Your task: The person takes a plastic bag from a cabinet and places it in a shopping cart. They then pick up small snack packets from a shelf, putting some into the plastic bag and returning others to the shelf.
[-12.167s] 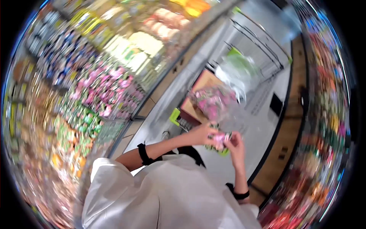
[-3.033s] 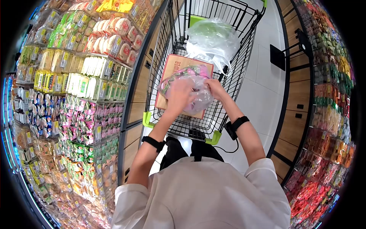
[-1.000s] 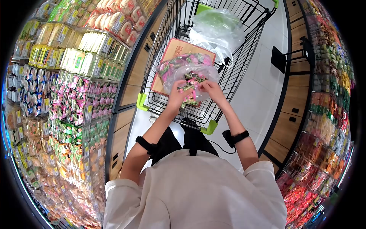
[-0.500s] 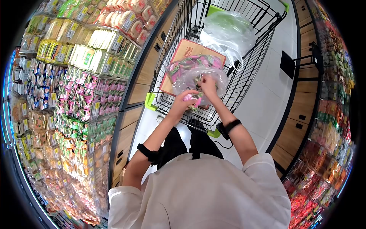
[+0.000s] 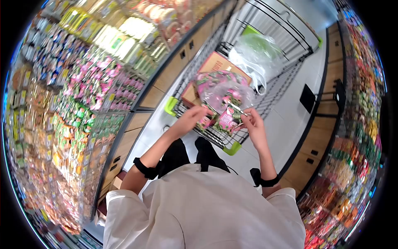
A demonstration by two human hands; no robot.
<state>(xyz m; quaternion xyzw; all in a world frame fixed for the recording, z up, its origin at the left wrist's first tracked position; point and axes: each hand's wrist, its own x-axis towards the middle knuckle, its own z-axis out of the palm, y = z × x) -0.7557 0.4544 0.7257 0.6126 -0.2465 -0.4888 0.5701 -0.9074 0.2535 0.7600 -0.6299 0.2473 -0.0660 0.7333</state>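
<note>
My left hand (image 5: 191, 120) is closed on a small pink and green snack packet (image 5: 206, 120). In my right hand (image 5: 253, 125), thumb and fingers pinch the edge of another pink and green snack packet (image 5: 227, 119), its printed front facing up. Both hands are over the near end of a black wire shopping cart (image 5: 215, 143). Just beyond them in the cart is a clear plastic bag (image 5: 211, 96) holding more pink packets (image 5: 222, 78). Under this bag a brown cardboard box (image 5: 215, 62) lies flat. The lettering on the packets is too blurred to read.
Farther along the cart rests a second clear plastic bag (image 5: 259, 56) with white handles. Shelves of packaged snacks (image 5: 99, 79) line the left, above wooden drawers (image 5: 155, 97). More shelves (image 5: 340, 166) stand at right, with a black panel (image 5: 307, 98) jutting into the aisle.
My right hand has come out of the bag and moved right and down with a packet in its fingers. The left hand still holds a packet. The whole view has turned slightly.
</note>
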